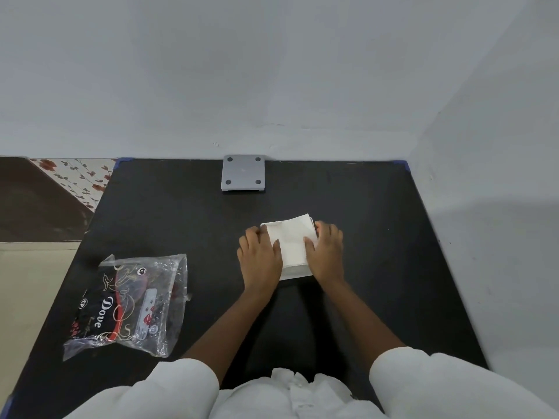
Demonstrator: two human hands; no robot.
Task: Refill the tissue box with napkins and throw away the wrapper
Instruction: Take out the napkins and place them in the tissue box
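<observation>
A white stack of napkins (292, 244) lies on the black table (181, 213), right of centre. My left hand (260, 258) grips its left side, thumb on top, and my right hand (326, 252) grips its right side the same way. The clear plastic wrapper (127, 303), printed with "Dove" and red and gold patterns, lies flat and apart at the front left. A grey square piece with dark round feet (243, 174), possibly the tissue box's base, sits at the far edge against the wall. I cannot tell whether a box body lies under the napkins.
Grey walls (484, 207) close the table at the back and on the right. Past the table's left edge are a floral-patterned surface (81, 179) and a pale floor. Bare black tabletop lies between the wrapper and the napkins.
</observation>
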